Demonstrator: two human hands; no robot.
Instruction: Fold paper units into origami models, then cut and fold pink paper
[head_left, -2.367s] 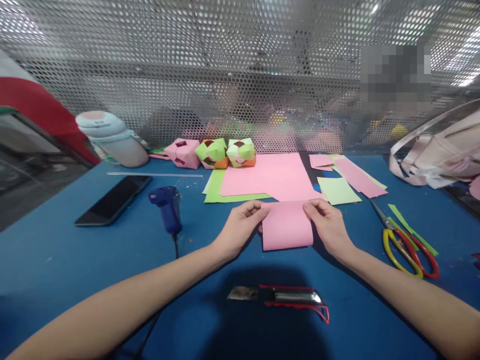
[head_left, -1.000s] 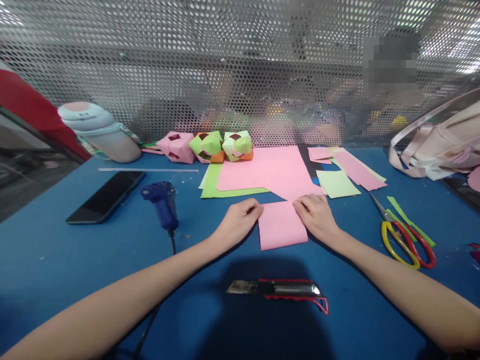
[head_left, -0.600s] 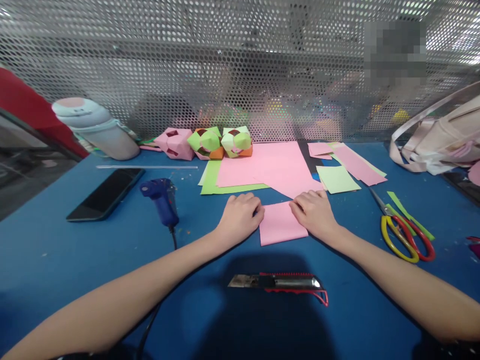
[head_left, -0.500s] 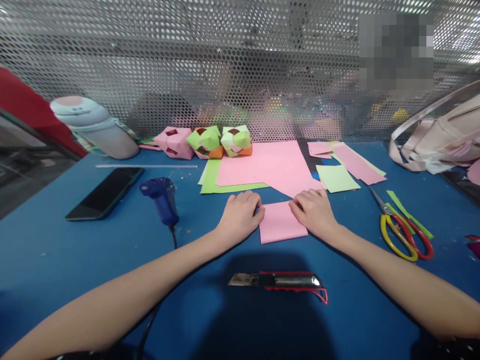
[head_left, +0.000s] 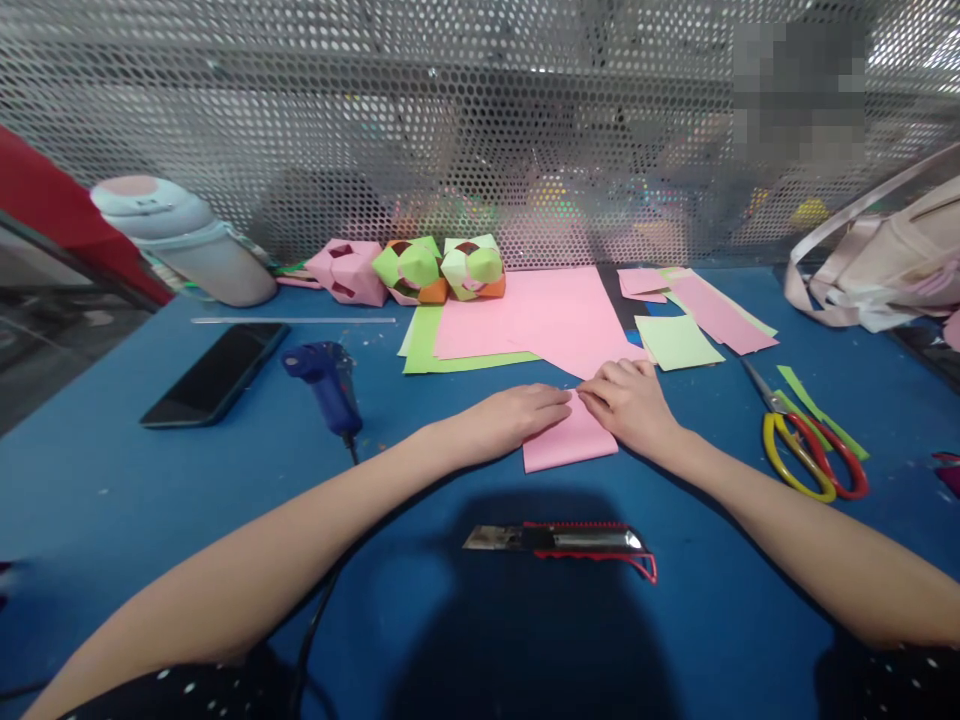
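A folded piece of pink paper (head_left: 568, 448) lies on the table in front of me, its rounded fold facing my side. My left hand (head_left: 517, 415) lies across its upper left part, fingers stretched out to the right and pressing on it. At the upper right corner, my right hand (head_left: 628, 400) pinches the paper between thumb and fingers. The fingertips of both hands almost meet at the far edge, partly hiding it. Nearer to me, a utility knife (head_left: 559, 540) with a red and black handle rests with its blade out, pointing left.
Behind the hands are large pink sheets (head_left: 555, 310), a pale green square (head_left: 679, 342) and folded paper ornaments (head_left: 409, 270). Scissors (head_left: 802, 440) lie right. A blue glue gun (head_left: 326, 385), phone (head_left: 217, 375) and bottle (head_left: 199, 250) are left. A bag (head_left: 892, 250) stands far right.
My left hand has moved from the paper's left edge rightward across its top, its fingers straightening toward my right hand. The right hand stays at the upper right corner. The view has tilted slightly.
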